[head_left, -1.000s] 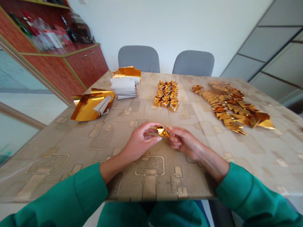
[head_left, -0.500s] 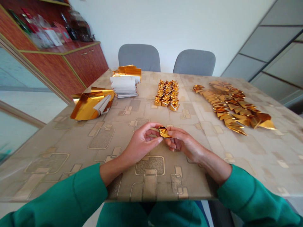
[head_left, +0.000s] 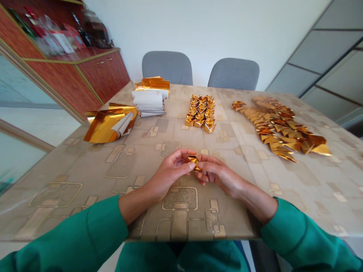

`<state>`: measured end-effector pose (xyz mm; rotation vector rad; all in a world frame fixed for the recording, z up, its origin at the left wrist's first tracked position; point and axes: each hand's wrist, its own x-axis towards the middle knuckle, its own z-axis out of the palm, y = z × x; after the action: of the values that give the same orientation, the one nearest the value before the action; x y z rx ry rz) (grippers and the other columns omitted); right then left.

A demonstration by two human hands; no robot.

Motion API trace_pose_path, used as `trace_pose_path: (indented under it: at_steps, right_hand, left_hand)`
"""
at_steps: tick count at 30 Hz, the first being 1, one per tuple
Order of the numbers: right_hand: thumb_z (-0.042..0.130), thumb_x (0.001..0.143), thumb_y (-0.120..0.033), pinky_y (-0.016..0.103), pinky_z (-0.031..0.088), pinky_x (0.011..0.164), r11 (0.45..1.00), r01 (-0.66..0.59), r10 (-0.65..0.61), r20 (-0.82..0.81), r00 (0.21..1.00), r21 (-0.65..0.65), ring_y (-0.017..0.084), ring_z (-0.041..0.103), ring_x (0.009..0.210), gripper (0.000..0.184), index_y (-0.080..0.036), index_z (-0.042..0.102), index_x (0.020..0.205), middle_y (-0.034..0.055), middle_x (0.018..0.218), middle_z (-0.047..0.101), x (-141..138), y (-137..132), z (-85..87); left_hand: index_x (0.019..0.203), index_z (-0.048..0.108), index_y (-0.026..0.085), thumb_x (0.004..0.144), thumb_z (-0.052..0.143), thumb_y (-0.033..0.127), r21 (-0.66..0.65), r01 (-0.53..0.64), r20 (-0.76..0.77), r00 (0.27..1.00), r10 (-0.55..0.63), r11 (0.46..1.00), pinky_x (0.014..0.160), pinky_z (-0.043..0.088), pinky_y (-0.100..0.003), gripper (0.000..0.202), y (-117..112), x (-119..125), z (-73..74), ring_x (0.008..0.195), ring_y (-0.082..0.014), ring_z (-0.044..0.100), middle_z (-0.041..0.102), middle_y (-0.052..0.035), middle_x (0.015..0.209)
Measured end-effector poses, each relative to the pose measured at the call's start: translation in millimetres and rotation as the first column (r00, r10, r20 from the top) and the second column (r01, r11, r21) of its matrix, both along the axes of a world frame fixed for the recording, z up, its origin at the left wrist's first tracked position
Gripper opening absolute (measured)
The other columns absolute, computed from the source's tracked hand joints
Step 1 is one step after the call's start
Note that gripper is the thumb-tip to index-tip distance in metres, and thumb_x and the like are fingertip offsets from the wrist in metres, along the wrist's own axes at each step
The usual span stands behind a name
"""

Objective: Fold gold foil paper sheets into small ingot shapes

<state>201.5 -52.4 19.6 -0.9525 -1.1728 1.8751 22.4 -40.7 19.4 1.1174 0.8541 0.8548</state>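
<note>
Between my hands, above the near middle of the table, is a small folded gold foil paper ingot [head_left: 194,159]. My left hand [head_left: 172,169] pinches its left side, thumb on the near face and fingers behind. My right hand [head_left: 217,172] grips its right side between thumb and fingers, the other fingers curled beneath. Fingertips cover part of the fold. Straight beyond my hands stand rows of finished gold paper ingots [head_left: 200,112]. To the right lies a spread of flat, pointed gold paper folds [head_left: 276,126].
At the left are loose gold foil sheets [head_left: 103,126] and a stack of white-backed paper [head_left: 149,102]. A patterned cloth covers the table [head_left: 121,211]. Two grey chairs [head_left: 167,68] stand at the far edge, a red-brown cabinet [head_left: 104,71] at the back left.
The paper ingot has tilted and shifted slightly left and down. My left thumb now presses on its face, and my right fingers have closed in nearer.
</note>
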Motion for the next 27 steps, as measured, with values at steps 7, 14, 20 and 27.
trace_pose_path:
  at_steps: [7, 14, 20, 27]
  right_hand:
    - [0.064, 0.082, -0.037, 0.025, 0.041, 0.059, 0.995, 0.006, -0.027, 0.204, 0.979, 0.104, 0.011, 0.047, 0.061, 0.022, -0.018, 0.054, 0.086, -0.0033, 0.069, 0.052, -4.4, -3.5, 5.9]
    - [0.064, 0.084, -0.036, 0.026, 0.041, 0.058, 0.833, 0.007, -0.293, 0.430, 0.854, 0.554, 0.011, 0.049, 0.063, 0.033, -0.022, 0.049, 0.110, -0.0005, 0.086, 0.058, -0.4, -1.4, 3.3]
    - [0.059, 0.090, -0.018, 0.026, 0.045, 0.064, 0.524, -0.174, -0.493, 0.464, 0.736, 0.833, 0.014, 0.056, 0.072, 0.006, -0.022, 0.060, 0.094, 0.0015, 0.085, 0.061, 0.1, 4.0, -4.1]
    - [0.058, 0.094, -0.020, 0.030, 0.045, 0.075, 0.379, -0.351, -0.588, 0.516, 0.623, 0.856, 0.019, 0.060, 0.085, 0.006, -0.021, 0.064, 0.093, 0.0043, 0.089, 0.068, 26.0, 29.2, -5.9]
  left_hand:
    - [0.092, 0.058, 0.018, 0.073, 0.068, 0.024, 0.008, -0.037, -0.089, 0.995, 0.038, 0.999, 0.065, 0.046, -0.023, 0.022, -3.3, 3.4, 2.5, 0.077, -0.0128, 0.058, 0.062, 0.0007, 0.084]
    - [0.094, 0.055, 0.019, 0.073, 0.073, 0.035, -0.034, -0.221, -0.078, 0.973, 0.218, 0.975, 0.062, 0.050, -0.023, 0.032, 1.3, 2.2, -1.1, 0.076, -0.0115, 0.058, 0.060, 0.0004, 0.091]
    - [0.093, 0.052, 0.018, 0.071, 0.076, 0.041, -0.029, -0.151, -0.109, 0.983, 0.147, 0.988, 0.062, 0.053, -0.025, 0.040, 5.8, 2.0, -7.0, 0.069, -0.0102, 0.057, 0.057, 0.0010, 0.084]
    - [0.104, 0.055, 0.018, 0.073, 0.068, 0.036, 0.220, -0.183, -0.250, 0.939, 0.237, 0.958, 0.054, 0.050, -0.023, 0.038, 13.7, -3.1, -11.3, 0.075, -0.0127, 0.054, 0.057, -0.0051, 0.107]
